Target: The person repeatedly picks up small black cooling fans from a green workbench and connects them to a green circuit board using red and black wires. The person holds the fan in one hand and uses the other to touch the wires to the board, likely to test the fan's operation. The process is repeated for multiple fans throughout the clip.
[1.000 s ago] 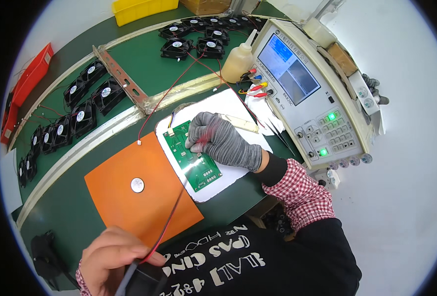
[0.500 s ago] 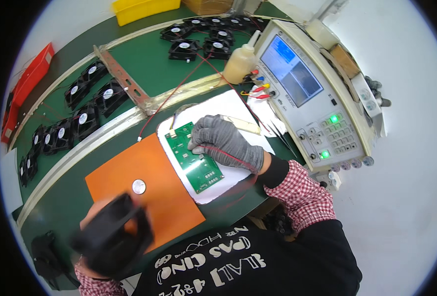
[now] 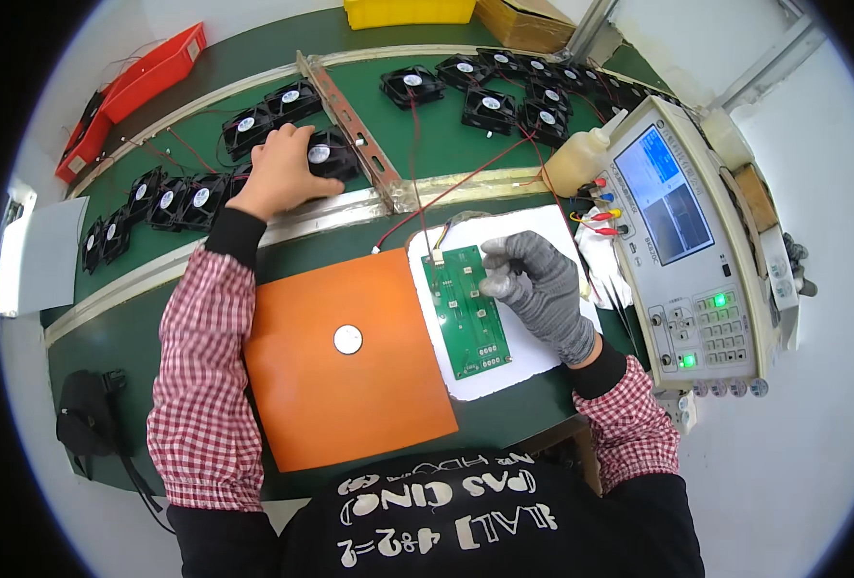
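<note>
My bare left hand (image 3: 282,175) reaches to the back left, its fingers and thumb around the near-left side of a black cooling fan (image 3: 335,154) with a round white label. That fan is beside a rusty slotted metal strip (image 3: 350,120). My right hand (image 3: 543,294), in a grey knit glove, hangs over the right edge of a green circuit board (image 3: 461,313). Its fingers are loosely bent, thumb and forefinger apart, with nothing seen between them. The board lies on a white pad (image 3: 533,361). A connector with thin wires (image 3: 437,257) is plugged into the board's far left corner.
An orange mat (image 3: 350,414) bears a round white disc (image 3: 348,339). More black fans (image 3: 200,197) stand left and at the back. A test instrument (image 3: 697,279) with a lit screen, a squeeze bottle (image 3: 578,162) and tweezers (image 3: 625,313) are on the right. Red bins (image 3: 152,72) line the back left.
My left hand has gone from the orange mat, where a blurred black object was, to the fans at the back. My right hand has lifted off the board. The view has shifted.
</note>
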Tool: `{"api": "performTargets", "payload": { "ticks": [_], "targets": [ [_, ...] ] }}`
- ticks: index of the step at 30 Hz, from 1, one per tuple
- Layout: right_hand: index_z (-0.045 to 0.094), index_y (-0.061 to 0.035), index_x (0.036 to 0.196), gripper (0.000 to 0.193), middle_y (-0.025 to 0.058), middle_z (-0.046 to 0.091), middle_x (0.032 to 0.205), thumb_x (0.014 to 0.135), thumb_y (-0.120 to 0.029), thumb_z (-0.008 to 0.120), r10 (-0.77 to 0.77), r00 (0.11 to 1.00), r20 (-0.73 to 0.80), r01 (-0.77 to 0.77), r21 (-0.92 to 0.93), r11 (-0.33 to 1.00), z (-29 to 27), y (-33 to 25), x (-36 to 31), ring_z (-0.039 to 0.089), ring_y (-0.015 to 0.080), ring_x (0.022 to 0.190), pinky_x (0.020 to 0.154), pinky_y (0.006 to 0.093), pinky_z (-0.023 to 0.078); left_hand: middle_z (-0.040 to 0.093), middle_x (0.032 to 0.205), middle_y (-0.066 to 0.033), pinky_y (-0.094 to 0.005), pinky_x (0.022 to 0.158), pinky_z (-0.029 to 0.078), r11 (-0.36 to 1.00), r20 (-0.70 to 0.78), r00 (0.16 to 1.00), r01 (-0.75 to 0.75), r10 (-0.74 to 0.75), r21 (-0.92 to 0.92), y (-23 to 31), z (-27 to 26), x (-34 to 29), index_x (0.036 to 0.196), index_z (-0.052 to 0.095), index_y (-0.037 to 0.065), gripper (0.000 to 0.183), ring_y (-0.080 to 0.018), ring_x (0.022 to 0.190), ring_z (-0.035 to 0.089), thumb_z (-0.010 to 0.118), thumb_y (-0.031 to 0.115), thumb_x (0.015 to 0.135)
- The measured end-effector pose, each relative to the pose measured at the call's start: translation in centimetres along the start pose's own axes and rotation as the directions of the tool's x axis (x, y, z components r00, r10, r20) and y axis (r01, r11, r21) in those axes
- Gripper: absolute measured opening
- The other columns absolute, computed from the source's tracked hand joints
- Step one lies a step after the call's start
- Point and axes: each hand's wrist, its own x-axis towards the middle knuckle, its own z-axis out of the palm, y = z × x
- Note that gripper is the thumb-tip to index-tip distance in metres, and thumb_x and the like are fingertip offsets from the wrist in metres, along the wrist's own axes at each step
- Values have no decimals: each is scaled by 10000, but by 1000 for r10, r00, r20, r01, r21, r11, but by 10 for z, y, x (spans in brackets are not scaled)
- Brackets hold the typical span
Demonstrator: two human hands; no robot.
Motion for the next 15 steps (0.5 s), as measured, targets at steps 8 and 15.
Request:
{"api": "performTargets", "payload": {
  "ticks": [8, 15],
  "targets": [
    [508, -69, 1385, 611, 119, 615, 1168, 807, -104, 702, -366, 875, 315, 431, -166, 887, 10, -41, -2, 624, 292, 1044, 897, 418, 498, 512, 1363, -9, -447, 941, 435, 295, -124, 333, -921, 935, -255, 151, -78, -141, 1185, 572, 204, 380, -283, 1229, 491, 630, 201, 810],
    [679, -77, 1098, 282, 97, 584, 1038, 843, -140, 574, -136, 831, 539, 484, -580, 655, -14, -49, -7, 563, 274, 1036, 893, 379, 483, 570, 1194, -115, -409, 968, 447, 804, 375, 723, -582, 579, -119, 72, -114, -144, 1184, 581, 77, 418, -317, 1175, 534, 579, 38, 768]
  ]
}}
